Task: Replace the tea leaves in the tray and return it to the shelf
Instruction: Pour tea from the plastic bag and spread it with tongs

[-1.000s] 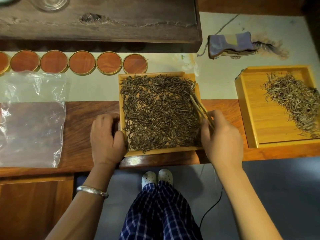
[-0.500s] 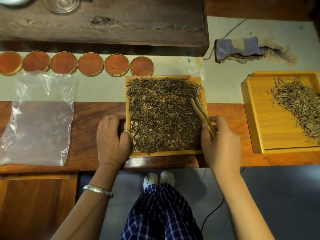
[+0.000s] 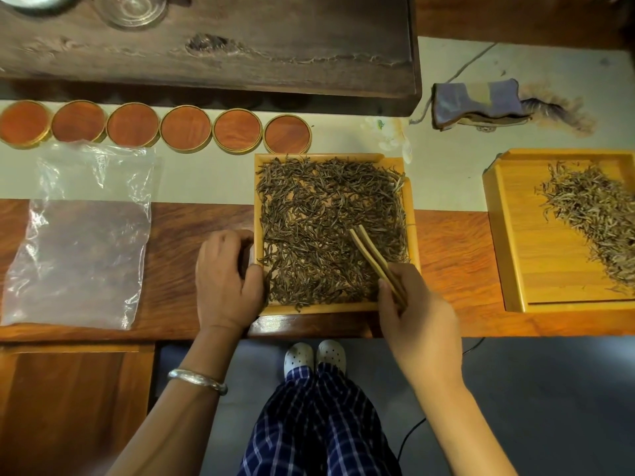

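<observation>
While the person stands at the wooden counter (image 3: 446,269), the scene shows these things:

Tray: the square wooden tray (image 3: 414,214) lies flat on the counter, right in front of the person, and its far part reaches over the pale surface behind the counter.
Tea leaves: dark tea leaves (image 3: 319,228) cover almost the whole bottom of this tray in a thin layer.
Left hand: the left hand (image 3: 228,280) rests against the left edge of the tray; the fingers are curled and the thumb touches the rim. Whether it really clasps the rim cannot be told.
Right hand: the right hand (image 3: 422,310) grips a pair of wooden tongs (image 3: 376,261) at the near right corner of the tray. The tips of the tongs lie close together on the leaves, pointing away and to the left.
Second tray: another wooden tray (image 3: 515,269) lies well apart to the right, with a paler heap of leaves (image 3: 594,214) in it.
Plastic bag: a clear plastic bag (image 3: 79,255) lies flat to the left of the hands.
Lids: six round wooden lids (image 3: 185,128) stand in a row behind the bag and the tray.
Cloth: a folded bluish cloth (image 3: 477,99) lies at the back right.
</observation>
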`<state>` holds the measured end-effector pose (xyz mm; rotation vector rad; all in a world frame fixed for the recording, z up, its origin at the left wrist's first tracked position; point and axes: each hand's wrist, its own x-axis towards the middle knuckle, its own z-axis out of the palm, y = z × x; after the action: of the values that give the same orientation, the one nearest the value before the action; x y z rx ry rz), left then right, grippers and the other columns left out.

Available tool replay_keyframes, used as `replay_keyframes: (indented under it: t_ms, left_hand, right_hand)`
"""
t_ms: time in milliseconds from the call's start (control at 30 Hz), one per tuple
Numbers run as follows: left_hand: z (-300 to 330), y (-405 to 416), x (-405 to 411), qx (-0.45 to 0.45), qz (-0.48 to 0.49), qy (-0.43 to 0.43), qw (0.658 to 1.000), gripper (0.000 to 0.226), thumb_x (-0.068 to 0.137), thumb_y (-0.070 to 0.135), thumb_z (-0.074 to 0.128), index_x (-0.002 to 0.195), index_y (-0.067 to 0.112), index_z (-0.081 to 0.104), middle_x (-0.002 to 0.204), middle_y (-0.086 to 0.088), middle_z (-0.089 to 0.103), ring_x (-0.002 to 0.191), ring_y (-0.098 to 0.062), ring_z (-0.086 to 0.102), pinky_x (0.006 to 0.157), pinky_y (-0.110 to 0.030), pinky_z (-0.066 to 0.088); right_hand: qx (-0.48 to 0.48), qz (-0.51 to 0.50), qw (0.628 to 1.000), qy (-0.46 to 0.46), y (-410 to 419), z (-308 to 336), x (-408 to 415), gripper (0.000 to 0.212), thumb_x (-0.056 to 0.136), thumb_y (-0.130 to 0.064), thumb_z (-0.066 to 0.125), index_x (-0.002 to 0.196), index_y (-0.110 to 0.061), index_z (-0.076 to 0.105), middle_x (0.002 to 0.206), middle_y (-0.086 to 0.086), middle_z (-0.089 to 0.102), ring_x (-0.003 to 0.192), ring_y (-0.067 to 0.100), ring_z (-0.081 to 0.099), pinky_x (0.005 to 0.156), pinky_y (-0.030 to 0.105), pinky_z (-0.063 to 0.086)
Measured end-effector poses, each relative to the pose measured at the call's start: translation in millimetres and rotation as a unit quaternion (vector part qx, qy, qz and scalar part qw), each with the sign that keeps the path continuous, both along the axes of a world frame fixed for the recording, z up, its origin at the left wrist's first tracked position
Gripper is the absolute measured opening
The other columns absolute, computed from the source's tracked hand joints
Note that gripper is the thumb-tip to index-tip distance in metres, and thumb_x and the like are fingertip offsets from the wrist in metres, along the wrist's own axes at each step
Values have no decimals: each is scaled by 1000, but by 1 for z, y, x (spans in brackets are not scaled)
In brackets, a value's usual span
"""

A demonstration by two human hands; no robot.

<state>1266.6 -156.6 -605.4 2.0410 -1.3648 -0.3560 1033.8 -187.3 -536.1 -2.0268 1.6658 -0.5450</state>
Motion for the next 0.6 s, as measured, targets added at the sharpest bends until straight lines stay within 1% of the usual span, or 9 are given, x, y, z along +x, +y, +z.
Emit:
replay_keyframes:
  t_ms: [100,200,267,367,400,433,467,533,600]
  left_hand:
    - [-1,0,0,2,-1,1,1000,26,72,24,39,88,37,24,85,4,35,78,-13,29,67,-29,22]
    - [-1,0,0,3,1,2,1000,24,72,24,40,88,35,25,85,4,35,78,-13,30,68,-30,23]
    - [-1,1,0,1,2,4,1000,22,72,24,40,88,32,27,85,4,36,78,-14,30,68,-30,23]
    - [1,1,-1,-1,2,5,1000,18,72,23,40,86,28,30,84,3,37,76,-13,30,67,-29,22]
    - [2,1,-1,1,4,7,1000,17,72,23,40,86,28,31,85,4,37,76,-13,30,66,-28,22]
    - [2,1,-1,3,5,8,1000,17,72,24,41,86,28,31,85,4,37,76,-12,30,66,-28,21]
    - [2,1,-1,6,6,9,1000,17,72,24,41,86,28,32,85,4,37,76,-12,30,67,-28,22]
    - [2,0,-1,12,7,6,1000,18,72,25,42,86,29,32,85,5,37,77,-12,31,67,-30,25]
    - [2,0,-1,13,8,3,1000,18,73,26,43,88,30,34,87,6,37,78,-13,32,68,-31,27]
  right_hand:
    - [-16,-2,1000,-1,-1,0,-2,13,89,-16,62,101,-15,60,65,-1,63,49,22,60,37,31,43]
    - [-4,24,1000,-16,1,0,0,14,89,-16,62,103,-15,60,67,0,64,51,22,60,37,36,47]
    - [-4,28,1000,-6,0,1,0,15,89,-16,63,103,-14,61,68,0,65,52,22,61,38,36,47]
    - [-19,2,1000,-3,-10,7,-1,17,87,-18,65,103,-15,61,62,-6,61,42,13,53,35,24,38]
    - [-22,-10,1000,-14,-16,11,0,15,87,-19,65,101,-15,60,61,-9,58,40,7,48,35,18,34]
    - [-29,-20,999,-27,-26,16,1,14,88,-21,64,99,-14,59,60,-12,54,38,7,47,35,11,30]
    - [-40,-27,998,-38,-39,21,4,12,89,-22,63,95,-13,57,59,-13,51,40,7,48,35,11,31]
    - [-68,-51,995,-58,-76,29,13,15,90,-26,61,91,-11,56,62,-13,50,41,6,44,41,13,32]
    - [-85,-88,989,-87,-123,35,27,19,88,-30,60,90,-11,58,70,-7,55,54,10,46,49,20,25]
